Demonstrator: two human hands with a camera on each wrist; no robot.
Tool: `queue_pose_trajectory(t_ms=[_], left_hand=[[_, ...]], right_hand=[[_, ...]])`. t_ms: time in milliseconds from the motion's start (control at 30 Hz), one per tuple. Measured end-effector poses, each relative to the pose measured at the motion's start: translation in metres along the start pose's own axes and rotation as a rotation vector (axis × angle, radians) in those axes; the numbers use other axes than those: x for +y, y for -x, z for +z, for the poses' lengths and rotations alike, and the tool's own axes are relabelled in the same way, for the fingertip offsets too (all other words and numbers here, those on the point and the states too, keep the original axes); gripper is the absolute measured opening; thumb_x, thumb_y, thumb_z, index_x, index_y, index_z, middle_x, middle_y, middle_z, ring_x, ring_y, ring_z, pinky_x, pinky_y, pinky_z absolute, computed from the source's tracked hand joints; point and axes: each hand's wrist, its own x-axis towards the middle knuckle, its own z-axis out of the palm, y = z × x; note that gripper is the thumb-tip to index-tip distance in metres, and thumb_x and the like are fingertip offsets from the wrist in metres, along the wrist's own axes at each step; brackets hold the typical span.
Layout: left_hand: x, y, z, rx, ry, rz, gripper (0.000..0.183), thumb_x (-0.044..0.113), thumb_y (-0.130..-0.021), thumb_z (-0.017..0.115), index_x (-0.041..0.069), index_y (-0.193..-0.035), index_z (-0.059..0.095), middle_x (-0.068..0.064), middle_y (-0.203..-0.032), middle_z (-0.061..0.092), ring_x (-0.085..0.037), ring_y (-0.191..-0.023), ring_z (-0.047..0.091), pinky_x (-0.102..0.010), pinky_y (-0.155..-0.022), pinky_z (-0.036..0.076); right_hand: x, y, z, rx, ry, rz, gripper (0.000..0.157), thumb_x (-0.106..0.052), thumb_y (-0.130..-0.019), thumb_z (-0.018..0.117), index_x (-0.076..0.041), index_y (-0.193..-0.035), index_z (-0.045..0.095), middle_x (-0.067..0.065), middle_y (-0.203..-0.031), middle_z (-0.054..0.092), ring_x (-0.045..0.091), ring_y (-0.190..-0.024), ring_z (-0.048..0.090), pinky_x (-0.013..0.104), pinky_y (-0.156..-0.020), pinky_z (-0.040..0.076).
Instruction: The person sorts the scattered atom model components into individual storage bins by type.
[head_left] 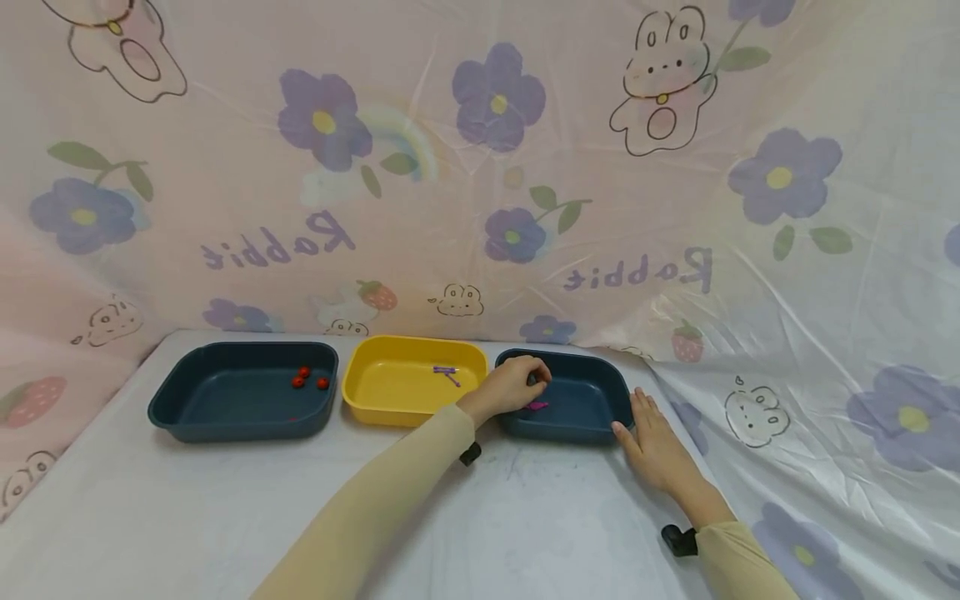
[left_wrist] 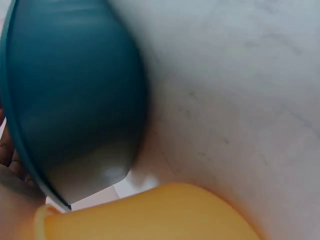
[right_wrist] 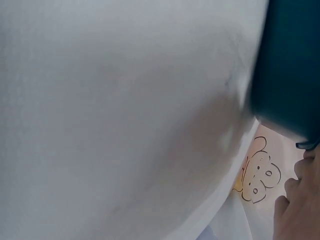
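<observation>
In the head view my left hand (head_left: 516,385) reaches over the left end of the right-hand dark blue tray (head_left: 581,433), fingers bent down into it. A small pink piece (head_left: 536,406) shows in the tray just below that hand; I cannot tell whether the fingers hold anything. My right hand (head_left: 660,446) rests against the tray's right end, fingers straight along the outside and thumb at the front corner. The left wrist view shows the outer wall of the blue tray (left_wrist: 80,100) close up, with part of the left hand at the left edge.
A yellow tray (head_left: 382,417) with a few purple pieces (head_left: 446,371) stands left of the hands. Farther left, another dark blue tray (head_left: 225,432) holds several small red pieces (head_left: 303,372). A printed curtain (head_left: 435,208) hangs behind the white table (head_left: 187,517).
</observation>
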Motion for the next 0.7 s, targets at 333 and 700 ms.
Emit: queue_pose_trajectory(t_ms=[333, 700], left_hand=[[0.005, 0.021, -0.01, 0.018, 0.013, 0.08, 0.012, 0.02, -0.104, 0.066, 0.017, -0.114, 0.071, 0.006, -0.104, 0.066, -0.008, -0.08, 0.056, -0.018, -0.071, 0.051], [0.0, 0.05, -0.021, 0.022, -0.049, 0.115, 0.016, 0.02, -0.104, 0.067, 0.012, -0.117, 0.071, 0.005, -0.107, 0.065, -0.008, -0.088, 0.057, -0.017, -0.079, 0.052]], right_hand=[[0.0, 0.001, -0.001, -0.011, -0.01, 0.006, 0.079, -0.043, -0.112, 0.041, 0.018, -0.157, 0.019, 0.037, -0.166, 0.015, 0.056, -0.153, 0.013, 0.07, -0.12, 0.02], [-0.001, 0.001, -0.002, -0.019, 0.007, 0.006, 0.079, -0.044, -0.112, 0.041, 0.016, -0.158, 0.018, 0.036, -0.167, 0.014, 0.056, -0.153, 0.013, 0.07, -0.12, 0.021]])
